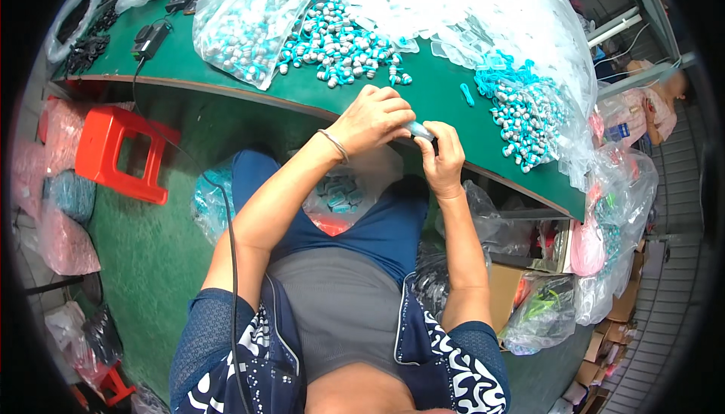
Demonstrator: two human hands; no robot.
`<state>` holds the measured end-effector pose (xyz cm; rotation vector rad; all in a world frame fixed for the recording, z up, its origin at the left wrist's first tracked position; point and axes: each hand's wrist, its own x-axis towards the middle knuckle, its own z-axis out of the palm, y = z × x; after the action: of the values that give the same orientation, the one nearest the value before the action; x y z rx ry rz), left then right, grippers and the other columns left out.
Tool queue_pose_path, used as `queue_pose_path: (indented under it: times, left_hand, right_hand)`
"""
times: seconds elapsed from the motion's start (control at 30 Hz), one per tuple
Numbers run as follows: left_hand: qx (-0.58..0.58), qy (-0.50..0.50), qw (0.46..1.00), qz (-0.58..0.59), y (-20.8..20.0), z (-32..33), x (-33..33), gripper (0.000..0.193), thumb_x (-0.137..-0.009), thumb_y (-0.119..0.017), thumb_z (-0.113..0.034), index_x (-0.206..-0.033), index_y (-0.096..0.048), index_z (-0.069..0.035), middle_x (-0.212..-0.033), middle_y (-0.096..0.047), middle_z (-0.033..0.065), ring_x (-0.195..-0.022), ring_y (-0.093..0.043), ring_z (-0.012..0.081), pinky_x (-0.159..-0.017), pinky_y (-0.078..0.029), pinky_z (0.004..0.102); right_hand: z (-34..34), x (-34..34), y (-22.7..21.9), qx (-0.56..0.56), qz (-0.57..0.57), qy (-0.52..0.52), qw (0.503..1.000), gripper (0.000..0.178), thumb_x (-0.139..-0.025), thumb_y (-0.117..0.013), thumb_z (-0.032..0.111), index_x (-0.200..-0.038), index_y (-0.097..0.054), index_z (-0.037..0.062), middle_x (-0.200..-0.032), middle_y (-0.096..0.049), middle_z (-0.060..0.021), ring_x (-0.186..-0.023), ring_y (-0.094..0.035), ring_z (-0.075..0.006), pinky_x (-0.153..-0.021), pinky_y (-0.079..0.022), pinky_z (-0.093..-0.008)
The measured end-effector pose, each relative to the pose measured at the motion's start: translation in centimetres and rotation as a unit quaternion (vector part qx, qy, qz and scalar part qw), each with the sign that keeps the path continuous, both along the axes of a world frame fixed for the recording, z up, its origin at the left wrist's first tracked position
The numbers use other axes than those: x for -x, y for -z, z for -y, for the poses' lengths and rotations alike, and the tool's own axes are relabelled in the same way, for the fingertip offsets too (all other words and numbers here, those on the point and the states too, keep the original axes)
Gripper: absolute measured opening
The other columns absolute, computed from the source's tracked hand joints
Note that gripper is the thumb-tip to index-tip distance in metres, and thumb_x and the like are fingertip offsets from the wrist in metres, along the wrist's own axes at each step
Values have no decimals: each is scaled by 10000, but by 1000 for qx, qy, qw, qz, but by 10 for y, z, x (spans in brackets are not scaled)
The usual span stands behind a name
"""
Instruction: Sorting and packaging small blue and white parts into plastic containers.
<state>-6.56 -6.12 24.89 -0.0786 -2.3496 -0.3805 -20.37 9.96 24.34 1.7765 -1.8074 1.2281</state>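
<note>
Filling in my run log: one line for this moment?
left hand: grips small grey piece | right hand: pinches it | teal parts pile: on green table

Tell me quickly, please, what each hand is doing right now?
Left hand: fingers curled shut around one end of a small silvery piece.
Right hand: fingers pinching the same piece's other end.

Matt green table [445, 97], glossy clear plastic bags [483, 6], silvery piece [420, 130].

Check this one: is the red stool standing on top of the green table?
No, the red stool stands on the floor beside the green table.
</note>
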Motion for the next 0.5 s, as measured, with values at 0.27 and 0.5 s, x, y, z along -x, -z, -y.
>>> queue_pose_path:
  times: [0.27, 0.5]
  left_hand:
    - [-62, 19, 998, -4, 0, 1, 1, 239, -834, -719, -226, -1026, -669, -92, -969, -628, 48, -958, -578, 235, -834, -427, 377]
    - [-47, -50, 997, -43, -11, -9, -13, 241, -799, -746, -208, -988, -673, -77, -949, -629, 63, -914, -589, 241, -796, -440, 367]
  right_hand:
    - [5, 0, -4, -17, 35, -5, 999, 264, -789, -760, 56, -1014, -627, 14, -970, -651, -153, -898, -638, -339, -778, -528, -404]
    - [6, 1, -12, -34, 47, -43, 997, 320, -827, -740, 82, -1124, -643, 14, -1069, -657, -162, -961, -640, -311, -836, -524, -388]
